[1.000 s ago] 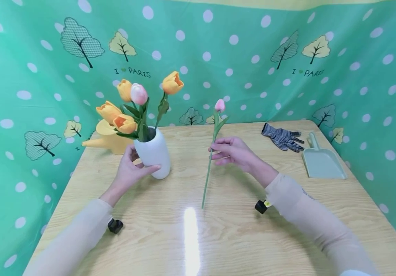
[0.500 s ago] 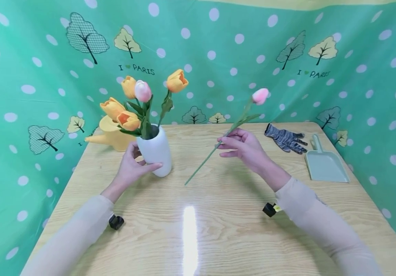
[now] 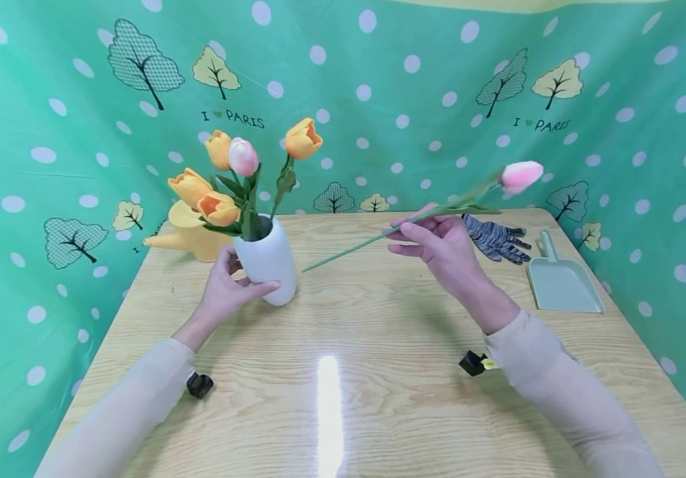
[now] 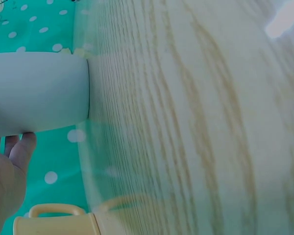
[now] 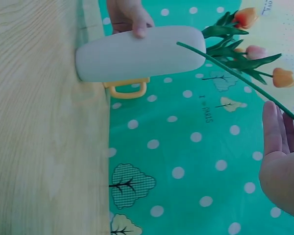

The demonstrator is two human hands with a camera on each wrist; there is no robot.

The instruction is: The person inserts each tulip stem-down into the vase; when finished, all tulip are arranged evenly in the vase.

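A white vase (image 3: 268, 265) stands upright on the table, holding several orange tulips (image 3: 303, 139) and one pink tulip (image 3: 243, 157). My left hand (image 3: 226, 292) grips the vase low on its left side, thumb across the front. To the right, my right hand (image 3: 444, 245) pinches a single pink tulip (image 3: 521, 177) by its green stem, raised over the table. This tulip leans far over, bloom toward the right, the bare stem end pointing left toward the vase. In the right wrist view the stem (image 5: 235, 76) overlaps the vase.
Behind the vase on the left is a yellow watering can (image 3: 190, 232). A grey striped glove (image 3: 495, 238) lies at the back right, partly behind the right hand, beside a pale green dustpan (image 3: 565, 285). A green dotted curtain (image 3: 403, 79) hangs along the table's back and sides.
My right hand has moved right and tilted the pink tulip from nearly upright to a flat slant, its bloom swinging right and its stem end rising left. My left hand stays on the vase.
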